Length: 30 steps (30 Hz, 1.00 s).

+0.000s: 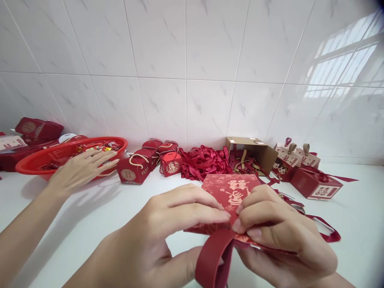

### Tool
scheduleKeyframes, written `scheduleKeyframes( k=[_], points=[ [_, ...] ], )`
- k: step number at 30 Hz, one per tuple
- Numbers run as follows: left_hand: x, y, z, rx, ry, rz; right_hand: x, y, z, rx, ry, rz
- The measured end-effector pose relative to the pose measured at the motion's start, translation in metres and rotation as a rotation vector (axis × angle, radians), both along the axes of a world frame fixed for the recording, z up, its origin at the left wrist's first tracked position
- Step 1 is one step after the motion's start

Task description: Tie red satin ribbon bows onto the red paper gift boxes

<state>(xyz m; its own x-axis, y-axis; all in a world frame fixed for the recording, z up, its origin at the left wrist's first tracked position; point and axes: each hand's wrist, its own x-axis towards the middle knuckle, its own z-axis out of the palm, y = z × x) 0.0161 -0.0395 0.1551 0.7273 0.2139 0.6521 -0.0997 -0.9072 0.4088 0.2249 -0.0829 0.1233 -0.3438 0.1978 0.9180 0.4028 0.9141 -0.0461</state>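
Note:
A red printed gift box (231,191) with pale characters is held between both hands, close to me. My left hand (168,228) has its fingers over the box's near side, and its thumb is behind a dark red strap loop (214,256). My right hand (276,228) pinches the box's near edge where the strap comes out, its thumb underneath. The fingers hide part of the box and the strap's ends. Past the box lies a heap of dark red ribbons (205,160).
Another person's hand (87,166) reaches over a red plastic basket (27,166) of wrapped sweets at left. Small red boxes with cord handles (135,166) stand by the tiled wall. An open cardboard box (267,158) holds straps. Finished-looking gift boxes (315,182) are at right.

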Motion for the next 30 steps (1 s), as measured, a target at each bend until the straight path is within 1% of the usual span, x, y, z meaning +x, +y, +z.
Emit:
scheduleKeyframes(
  k=[3,6,9,11,15,17,21,23,25,30],
  points=[
    [0.000,0.000,0.001,0.008,-0.006,-0.014,0.001,0.000,0.000,0.002,-0.013,0.008],
    [0.001,-0.001,0.000,0.041,-0.032,-0.032,-0.001,0.001,-0.002,0.023,0.044,0.002],
    [0.004,0.001,-0.003,0.062,-0.049,-0.004,-0.004,0.002,-0.004,0.047,0.105,-0.001],
    [0.006,0.004,-0.007,0.093,-0.102,0.025,-0.006,0.003,-0.005,0.053,0.103,0.010],
    [0.005,0.007,-0.010,0.245,-0.167,0.059,-0.007,0.004,-0.008,0.074,0.131,0.007],
    [0.002,0.006,-0.010,0.351,-0.147,0.096,-0.006,0.002,-0.010,0.068,0.140,-0.044],
    [-0.002,0.002,-0.007,0.516,-0.108,0.218,-0.003,-0.001,-0.010,-0.003,0.090,-0.144],
    [-0.001,0.001,-0.007,0.569,-0.111,0.253,-0.002,-0.001,-0.009,-0.024,0.041,-0.172],
    [0.000,0.001,-0.006,0.608,-0.119,0.259,-0.001,-0.001,-0.009,-0.033,-0.003,-0.179],
    [0.001,0.001,-0.004,0.638,-0.110,0.255,-0.001,0.002,-0.011,-0.044,-0.003,-0.167]
  ],
)
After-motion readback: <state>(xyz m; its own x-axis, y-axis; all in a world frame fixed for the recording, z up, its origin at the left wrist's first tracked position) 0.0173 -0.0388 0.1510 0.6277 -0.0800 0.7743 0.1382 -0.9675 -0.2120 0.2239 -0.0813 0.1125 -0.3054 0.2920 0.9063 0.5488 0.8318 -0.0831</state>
